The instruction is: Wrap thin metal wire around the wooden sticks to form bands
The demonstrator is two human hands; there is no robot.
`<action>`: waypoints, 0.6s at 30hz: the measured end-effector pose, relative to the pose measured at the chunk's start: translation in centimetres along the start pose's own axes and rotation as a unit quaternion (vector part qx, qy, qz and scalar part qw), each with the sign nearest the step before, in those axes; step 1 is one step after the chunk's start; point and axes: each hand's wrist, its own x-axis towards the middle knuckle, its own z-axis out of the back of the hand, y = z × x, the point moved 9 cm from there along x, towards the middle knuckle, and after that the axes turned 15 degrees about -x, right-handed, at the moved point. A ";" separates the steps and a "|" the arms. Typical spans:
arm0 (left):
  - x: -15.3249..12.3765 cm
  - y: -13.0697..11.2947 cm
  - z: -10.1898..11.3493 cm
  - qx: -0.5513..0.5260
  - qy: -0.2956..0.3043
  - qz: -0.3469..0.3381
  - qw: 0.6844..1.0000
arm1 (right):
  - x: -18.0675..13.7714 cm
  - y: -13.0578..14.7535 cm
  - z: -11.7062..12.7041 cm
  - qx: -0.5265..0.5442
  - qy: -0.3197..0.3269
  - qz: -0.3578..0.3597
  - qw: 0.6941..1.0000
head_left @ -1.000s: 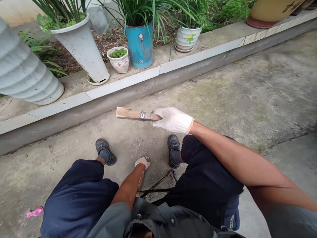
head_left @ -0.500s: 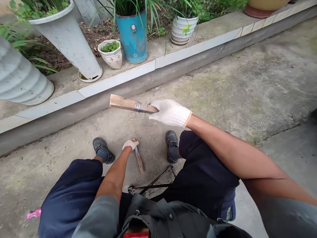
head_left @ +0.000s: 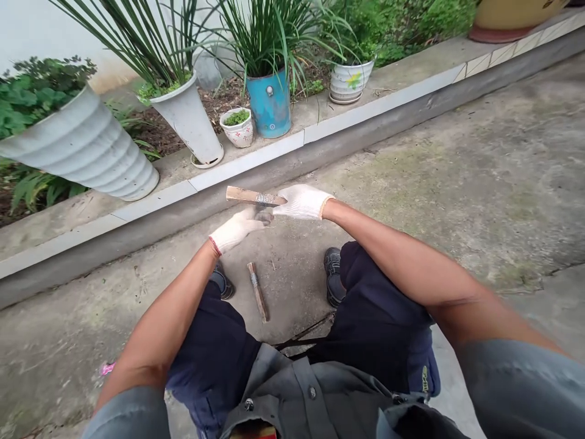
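Note:
In a white knit glove, my right hand (head_left: 302, 202) is closed round one end of a wooden stick (head_left: 240, 194). Silvery wire is wound about the stick's middle, and it points left above the ground. My left hand (head_left: 235, 230), also gloved, is just below the stick with fingers stretched toward my right hand. Its fingertips look dark and slightly blurred; whether they touch the stick I cannot tell. A second wire-wrapped wooden stick (head_left: 259, 296) lies on the concrete between my feet.
A low tiled ledge (head_left: 256, 160) crosses in front, bearing a ribbed white planter (head_left: 98, 149), a tall white pot (head_left: 189, 122), a small flowered pot (head_left: 238, 133), a blue pot (head_left: 270, 107) and another white pot (head_left: 351, 82). A pink object (head_left: 108, 368) lies on the ground at left.
My left hand has let go of the stick on the ground and risen to beside my right hand. That stick stays on the concrete. The view has shifted, showing more of the plants.

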 end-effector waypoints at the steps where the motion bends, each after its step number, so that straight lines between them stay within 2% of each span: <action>1: -0.4 -0.1 -1.0 -0.020 0.004 0.012 1.000 | 0.0 0.1 0.1 -0.003 -0.008 -0.001 1.000; 3: -0.9 0.3 -1.5 -0.026 -0.031 0.044 0.998 | 0.1 0.1 0.3 -0.015 -0.020 -0.012 1.000; 5: -1.2 0.7 -1.2 0.021 -0.058 0.067 0.996 | 0.3 -0.2 0.3 -0.033 -0.025 -0.036 0.999; 11: -1.4 0.5 -1.2 0.189 -0.039 0.085 0.977 | 1.8 -1.8 -0.5 -0.126 0.006 -0.108 0.986; 15: -1.6 -0.4 -1.7 0.230 -0.036 0.082 0.969 | 3.0 -2.3 -1.3 -0.189 0.007 -0.083 0.978; 18: -1.6 -1.7 -0.7 0.277 -0.069 0.053 0.957 | 3.2 -2.0 -2.4 -0.233 0.035 -0.044 0.971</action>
